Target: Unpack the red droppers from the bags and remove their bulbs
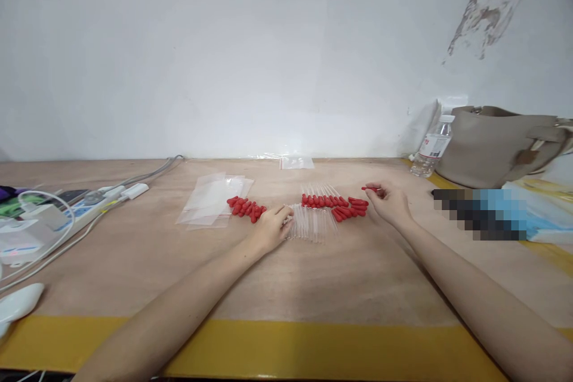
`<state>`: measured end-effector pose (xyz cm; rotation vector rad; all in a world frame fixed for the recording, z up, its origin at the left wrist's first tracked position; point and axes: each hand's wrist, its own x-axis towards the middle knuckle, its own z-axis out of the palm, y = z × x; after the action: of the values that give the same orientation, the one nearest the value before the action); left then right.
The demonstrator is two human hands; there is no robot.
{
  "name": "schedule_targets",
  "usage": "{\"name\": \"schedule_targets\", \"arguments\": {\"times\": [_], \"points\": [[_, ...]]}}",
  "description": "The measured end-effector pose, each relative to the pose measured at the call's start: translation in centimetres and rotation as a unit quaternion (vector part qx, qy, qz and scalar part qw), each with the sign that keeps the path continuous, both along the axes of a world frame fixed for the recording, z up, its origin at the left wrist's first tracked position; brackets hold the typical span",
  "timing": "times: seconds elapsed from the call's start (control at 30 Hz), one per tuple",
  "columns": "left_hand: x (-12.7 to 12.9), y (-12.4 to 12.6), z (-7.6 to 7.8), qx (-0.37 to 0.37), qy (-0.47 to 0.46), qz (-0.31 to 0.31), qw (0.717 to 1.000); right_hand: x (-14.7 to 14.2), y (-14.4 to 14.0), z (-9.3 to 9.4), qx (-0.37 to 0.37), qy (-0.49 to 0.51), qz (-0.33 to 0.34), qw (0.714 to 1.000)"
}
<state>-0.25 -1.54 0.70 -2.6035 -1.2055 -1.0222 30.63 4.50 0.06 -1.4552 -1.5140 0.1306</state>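
Note:
My left hand (274, 228) rests at the left end of a row of thin clear tubes (313, 225), its fingers bent together. What they pinch, if anything, I cannot make out. To the right, my right hand (388, 200) pinches a small red rubber bulb (369, 189) just above the table. Beyond the loose tubes lies a row of red bulbs (324, 200) with clear tubes pointing toward the wall, like droppers. More red bulbs (351, 210) lie beside that row, left of my right hand. Another pile of red bulbs (245, 208) sits left of my left hand.
Clear plastic bags (208, 200) lie at the left, with another bag (296, 162) by the wall. Farther left are a power strip (83, 206) and cables. A water bottle (433, 148), a beige handbag (492, 146) and a blue-white packet (544, 215) stand at right.

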Motion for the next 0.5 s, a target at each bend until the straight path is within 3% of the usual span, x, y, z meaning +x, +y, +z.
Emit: {"name": "schedule_targets", "arguments": {"times": [0.2,0.5], "points": [[0.4,-0.4,0.1,-0.049,-0.02,-0.019,0.998,0.1,0.8,-1.1,-0.005,0.028,0.072,0.997],[-0.3,-1.5,0.3,-0.017,0.041,-0.014,0.999,0.8,0.3,-1.1,-0.002,-0.056,0.125,0.991]]}}
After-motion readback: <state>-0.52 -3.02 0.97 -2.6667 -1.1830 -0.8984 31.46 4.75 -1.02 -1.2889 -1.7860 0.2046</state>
